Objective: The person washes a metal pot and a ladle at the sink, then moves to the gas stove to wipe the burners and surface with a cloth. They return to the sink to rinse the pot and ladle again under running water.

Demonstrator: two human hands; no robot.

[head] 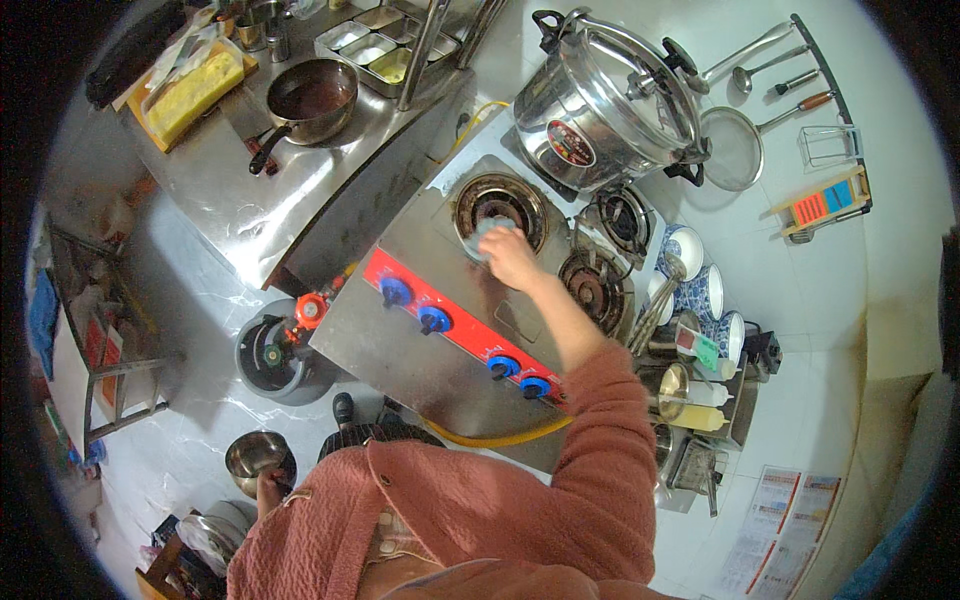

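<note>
My right hand [510, 257] grips a bunched grey-blue cloth [486, 234]. It presses the cloth on the near rim of a round gas burner [531, 196] on the steel stove top [427, 225]. Low on the left, beside my body, my left hand [271, 484] holds a stainless steel bowl [257, 452] by its rim. Part of that hand is hidden by the bowl and my sleeve. Along the stove's front runs a red panel [466, 337] with several blue knobs. A second burner [594, 289] lies right of my right forearm.
A large steel pressure cooker [574, 105] stands on the stove's far side. A saucepan [311, 97] with dark contents sits on the steel counter [217, 202]. A gas cylinder [255, 367] stands on the floor at left. Patterned bowls [709, 289] and squeeze bottles [709, 394] line the right.
</note>
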